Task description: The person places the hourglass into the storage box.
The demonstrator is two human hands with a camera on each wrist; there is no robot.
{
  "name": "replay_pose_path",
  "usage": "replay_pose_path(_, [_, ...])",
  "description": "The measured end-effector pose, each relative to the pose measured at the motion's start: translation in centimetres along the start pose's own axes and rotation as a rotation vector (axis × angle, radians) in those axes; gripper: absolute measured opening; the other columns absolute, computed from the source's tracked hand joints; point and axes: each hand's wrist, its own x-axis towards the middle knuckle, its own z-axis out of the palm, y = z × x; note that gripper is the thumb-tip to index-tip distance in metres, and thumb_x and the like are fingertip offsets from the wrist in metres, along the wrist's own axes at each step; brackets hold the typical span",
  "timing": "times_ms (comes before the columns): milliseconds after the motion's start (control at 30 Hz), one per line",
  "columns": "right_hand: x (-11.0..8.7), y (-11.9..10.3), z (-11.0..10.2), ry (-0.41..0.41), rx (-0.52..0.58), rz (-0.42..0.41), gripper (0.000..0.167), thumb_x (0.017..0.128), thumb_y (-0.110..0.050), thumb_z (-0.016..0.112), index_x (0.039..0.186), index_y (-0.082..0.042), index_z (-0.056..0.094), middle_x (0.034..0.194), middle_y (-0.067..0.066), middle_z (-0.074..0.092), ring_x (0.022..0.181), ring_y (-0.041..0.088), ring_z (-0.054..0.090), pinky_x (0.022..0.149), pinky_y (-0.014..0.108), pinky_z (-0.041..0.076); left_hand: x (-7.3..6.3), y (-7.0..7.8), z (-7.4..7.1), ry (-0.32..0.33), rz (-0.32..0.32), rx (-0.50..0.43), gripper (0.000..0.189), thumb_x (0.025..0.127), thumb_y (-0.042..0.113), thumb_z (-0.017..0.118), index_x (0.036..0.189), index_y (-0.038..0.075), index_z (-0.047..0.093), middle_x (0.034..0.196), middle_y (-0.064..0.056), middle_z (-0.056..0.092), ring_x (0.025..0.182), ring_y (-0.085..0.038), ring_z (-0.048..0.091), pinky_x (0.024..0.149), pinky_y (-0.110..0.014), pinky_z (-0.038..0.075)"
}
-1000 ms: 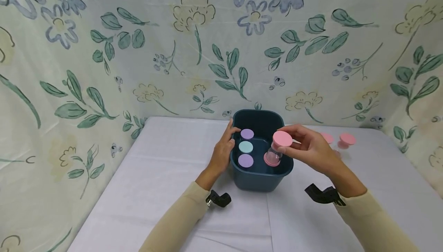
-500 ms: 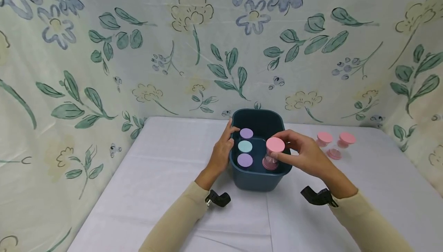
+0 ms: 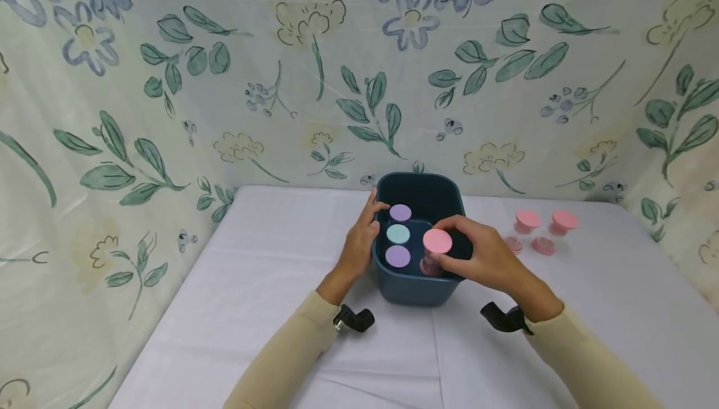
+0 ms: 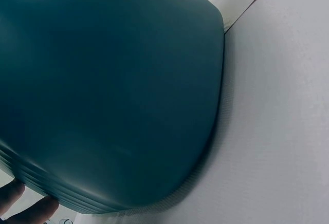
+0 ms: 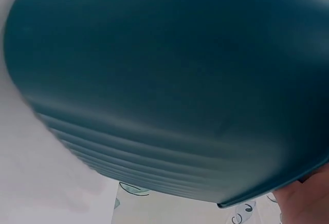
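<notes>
In the head view my right hand [image 3: 497, 259] holds a pink-capped hourglass [image 3: 437, 241] by its upper part, thumb in front and fingers behind. It is upright inside the dark teal bin [image 3: 421, 290], at the front right; the hand partly hides its glass and lower cap. My left hand [image 3: 359, 243] grips the bin's left side, one finger over the rim. The left wrist view shows its fingertips [image 4: 43, 206] on the ribbed outer wall. Along the bin's left inside stand a purple-capped hourglass [image 3: 401, 212], a light blue one [image 3: 398, 233] and another purple one [image 3: 397, 256].
Right of the bin, two more pink hourglasses [image 3: 528, 220] [image 3: 564, 221] stand on the white-covered table [image 3: 269, 271]. A floral cloth [image 3: 314, 84] hangs behind and at the sides. The bin's outer wall [image 5: 154, 70] fills most of the right wrist view.
My right hand has moved left and slightly down with the pink hourglass, lower into the bin. The pink hourglasses on the table have come into fuller view. My left hand stays on the bin.
</notes>
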Motion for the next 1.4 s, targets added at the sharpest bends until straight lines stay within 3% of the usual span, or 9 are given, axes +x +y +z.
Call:
replay_pose_path(200, [-0.2, -0.1, 0.5, -0.023, -0.002, -0.047, 0.045, 0.076, -0.021, 0.081, 0.114, -0.014, 0.059, 0.108, -0.004, 0.064, 0.1, 0.015, 0.058, 0.086, 0.048, 0.053, -0.2, 0.0, 0.1, -0.005, -0.014, -0.007, 0.042, 0.101, 0.032, 0.029, 0.137, 0.019, 0.046, 0.161, -0.002, 0.015, 0.145, -0.018, 0.019, 0.112, -0.053, 0.022])
replay_pose_path(300, [-0.1, -0.2, 0.6, -0.037, -0.016, -0.056, 0.045, 0.075, -0.021, 0.08, 0.114, -0.014, 0.058, 0.108, -0.004, 0.063, 0.1, 0.015, 0.058, 0.086, 0.048, 0.052, -0.2, -0.1, 0.0, 0.0, -0.012, -0.003, 0.042, 0.101, 0.03, 0.028, 0.137, 0.019, 0.046, 0.161, -0.002, 0.016, 0.145, -0.018, 0.019, 0.113, -0.052, 0.022])
replay_pose_path(533, [0.0, -0.2, 0.3, -0.088, -0.055, -0.035, 0.045, 0.075, -0.022, 0.08, 0.113, -0.014, 0.059, 0.109, -0.003, 0.063, 0.1, 0.018, 0.057, 0.085, 0.049, 0.052, -0.1, 0.1, 0.1, -0.002, -0.009, 0.004, 0.041, 0.099, 0.019, 0.03, 0.137, 0.019, 0.046, 0.161, 0.001, 0.015, 0.146, -0.015, 0.017, 0.113, -0.05, 0.021])
replay_pose_path(833, [0.5, -0.3, -0.3, -0.192, -0.033, -0.017, 0.045, 0.078, -0.033, 0.079, 0.115, -0.013, 0.064, 0.111, -0.003, 0.066, 0.103, 0.02, 0.059, 0.088, 0.046, 0.051, -0.1, 0.2, 0.1, 0.004, -0.004, -0.003, 0.047, 0.101, 0.031, 0.028, 0.14, 0.011, 0.044, 0.161, -0.001, 0.016, 0.146, -0.018, 0.017, 0.113, -0.052, 0.021])
replay_pose_path(1033, [0.9, -0.3, -0.7, -0.242, -0.001, -0.001, 0.046, 0.079, -0.029, 0.079, 0.119, -0.013, 0.064, 0.113, -0.004, 0.066, 0.104, 0.016, 0.06, 0.09, 0.043, 0.051, 0.1, 0.0, 0.0, 0.008, -0.005, 0.014, 0.052, 0.101, 0.045, 0.023, 0.139, 0.016, 0.045, 0.161, -0.001, 0.016, 0.146, -0.016, 0.017, 0.113, -0.051, 0.021])
replay_pose_path(1133, [1.0, -0.3, -0.8, -0.265, 0.009, 0.0, 0.046, 0.079, -0.029, 0.079, 0.12, -0.013, 0.065, 0.113, -0.003, 0.067, 0.104, 0.017, 0.061, 0.09, 0.045, 0.051, 0.1, 0.1, 0.0, 0.005, -0.014, 0.022, 0.048, 0.101, 0.042, 0.024, 0.138, 0.018, 0.045, 0.161, 0.001, 0.015, 0.146, -0.014, 0.017, 0.114, -0.049, 0.021])
replay_pose_path(1267, [1.1, -0.4, -0.9, -0.3, -0.019, 0.027, 0.045, 0.08, -0.027, 0.078, 0.121, -0.013, 0.066, 0.114, -0.001, 0.067, 0.104, 0.021, 0.06, 0.089, 0.048, 0.051, 0.1, 0.1, 0.0, 0.002, -0.022, 0.021, 0.046, 0.101, 0.039, 0.024, 0.137, 0.019, 0.045, 0.161, 0.002, 0.015, 0.146, -0.013, 0.016, 0.114, -0.048, 0.021])
replay_pose_path(1400, [1.2, -0.8, -0.9, -0.338, -0.074, 0.071, 0.042, 0.081, -0.023, 0.077, 0.12, -0.012, 0.066, 0.114, 0.001, 0.067, 0.102, 0.025, 0.058, 0.087, 0.046, 0.051, 0.0, 0.0, 0.1, 0.0, -0.022, 0.019, 0.052, 0.1, 0.047, 0.022, 0.137, 0.019, 0.045, 0.161, -0.003, 0.015, 0.146, -0.014, 0.016, 0.114, -0.049, 0.021])
